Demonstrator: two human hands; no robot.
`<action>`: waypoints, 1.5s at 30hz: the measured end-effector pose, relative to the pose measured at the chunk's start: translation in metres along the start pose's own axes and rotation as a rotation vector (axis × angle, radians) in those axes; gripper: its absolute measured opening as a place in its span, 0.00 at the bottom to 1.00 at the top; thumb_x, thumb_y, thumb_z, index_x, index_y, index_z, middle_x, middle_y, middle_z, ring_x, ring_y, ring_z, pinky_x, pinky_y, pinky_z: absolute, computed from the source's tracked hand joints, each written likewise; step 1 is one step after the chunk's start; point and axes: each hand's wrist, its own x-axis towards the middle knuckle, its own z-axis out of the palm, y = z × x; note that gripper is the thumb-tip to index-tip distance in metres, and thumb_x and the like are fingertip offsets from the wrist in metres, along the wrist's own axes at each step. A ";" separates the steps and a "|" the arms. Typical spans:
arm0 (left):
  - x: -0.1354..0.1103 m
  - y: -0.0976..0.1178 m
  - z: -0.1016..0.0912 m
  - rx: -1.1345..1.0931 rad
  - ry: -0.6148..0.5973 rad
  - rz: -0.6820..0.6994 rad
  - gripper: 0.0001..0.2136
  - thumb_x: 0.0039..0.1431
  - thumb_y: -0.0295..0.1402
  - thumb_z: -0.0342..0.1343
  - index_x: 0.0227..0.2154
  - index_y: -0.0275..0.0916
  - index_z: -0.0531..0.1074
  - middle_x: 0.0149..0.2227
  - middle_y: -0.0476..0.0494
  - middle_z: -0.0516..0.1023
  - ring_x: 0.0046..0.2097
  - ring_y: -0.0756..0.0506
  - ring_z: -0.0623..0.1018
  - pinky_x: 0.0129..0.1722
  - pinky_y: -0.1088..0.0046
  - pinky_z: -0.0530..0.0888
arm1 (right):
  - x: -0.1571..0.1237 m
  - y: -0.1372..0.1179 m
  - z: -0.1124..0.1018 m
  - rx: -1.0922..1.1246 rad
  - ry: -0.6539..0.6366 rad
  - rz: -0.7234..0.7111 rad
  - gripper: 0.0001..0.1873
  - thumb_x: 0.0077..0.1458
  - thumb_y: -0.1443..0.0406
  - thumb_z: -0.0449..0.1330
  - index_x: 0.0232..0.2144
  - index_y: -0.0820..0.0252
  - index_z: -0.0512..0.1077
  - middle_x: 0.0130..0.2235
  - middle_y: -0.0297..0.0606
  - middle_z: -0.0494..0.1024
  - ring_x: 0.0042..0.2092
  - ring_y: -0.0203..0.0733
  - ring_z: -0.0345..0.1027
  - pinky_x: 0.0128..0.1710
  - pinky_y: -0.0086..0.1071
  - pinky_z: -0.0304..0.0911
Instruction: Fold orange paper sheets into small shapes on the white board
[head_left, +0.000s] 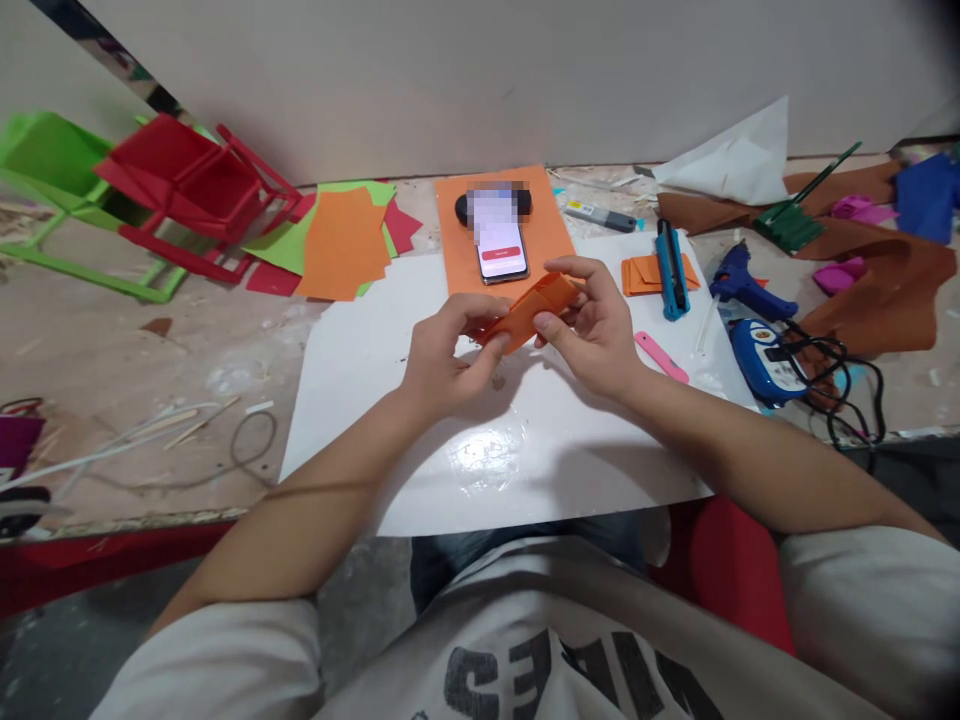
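A folded piece of orange paper (536,308) is held up between my two hands, over the far part of a white board (450,480). My left hand (456,350) pinches its left end, thumb on the near face. At the right end, my right hand (589,325) grips it with the thumb in front and the fingers behind. Just beyond the hands, a phone (502,250) with a lit screen leans on a black stand (463,210), which rests on an orange sheet (559,235).
Right of my hands lie folded orange pieces (637,275), a teal cutter (673,270), a pink cutter (661,357), a blue glue gun (750,285) and a corded blue device (769,365). Leftward are coloured sheets (345,245), a red paper chair (187,180) and a green one (60,160).
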 end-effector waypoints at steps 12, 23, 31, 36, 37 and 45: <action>0.003 0.005 -0.001 -0.196 -0.121 -0.107 0.09 0.79 0.43 0.70 0.49 0.44 0.81 0.38 0.47 0.89 0.32 0.48 0.85 0.30 0.72 0.82 | -0.008 0.007 0.004 -0.122 0.144 -0.261 0.27 0.82 0.48 0.69 0.73 0.40 0.67 0.65 0.41 0.77 0.49 0.42 0.85 0.41 0.38 0.89; 0.008 0.001 -0.004 -0.192 -0.119 -0.117 0.12 0.75 0.48 0.75 0.48 0.46 0.86 0.44 0.42 0.88 0.44 0.40 0.86 0.44 0.59 0.83 | -0.006 -0.004 0.000 -0.301 0.124 -0.408 0.21 0.83 0.50 0.65 0.70 0.45 0.78 0.62 0.45 0.86 0.50 0.47 0.88 0.40 0.41 0.89; 0.008 0.000 -0.005 0.090 -0.094 -0.032 0.08 0.67 0.37 0.70 0.46 0.47 0.81 0.43 0.44 0.86 0.42 0.39 0.84 0.40 0.59 0.80 | 0.003 -0.013 -0.011 -0.380 0.114 -0.357 0.14 0.81 0.50 0.66 0.55 0.47 0.86 0.57 0.48 0.90 0.56 0.59 0.88 0.46 0.54 0.89; 0.008 0.000 -0.004 0.234 -0.112 -0.018 0.08 0.67 0.39 0.66 0.46 0.47 0.81 0.43 0.42 0.87 0.41 0.38 0.83 0.39 0.58 0.80 | 0.005 -0.013 -0.008 -0.337 0.144 -0.341 0.08 0.78 0.54 0.68 0.50 0.46 0.86 0.48 0.42 0.92 0.47 0.54 0.88 0.45 0.52 0.88; 0.007 0.000 -0.004 0.246 -0.110 -0.009 0.09 0.67 0.39 0.66 0.47 0.47 0.80 0.45 0.41 0.88 0.43 0.37 0.84 0.40 0.58 0.81 | 0.005 -0.012 -0.007 -0.338 0.159 -0.343 0.08 0.79 0.54 0.68 0.50 0.46 0.86 0.46 0.41 0.92 0.45 0.52 0.88 0.44 0.50 0.87; 0.006 -0.005 -0.008 0.283 -0.154 0.033 0.13 0.65 0.35 0.65 0.52 0.46 0.80 0.51 0.40 0.89 0.45 0.36 0.85 0.40 0.60 0.79 | 0.005 -0.010 -0.006 -0.386 0.173 -0.329 0.10 0.78 0.51 0.69 0.49 0.47 0.84 0.46 0.40 0.92 0.45 0.51 0.87 0.43 0.47 0.84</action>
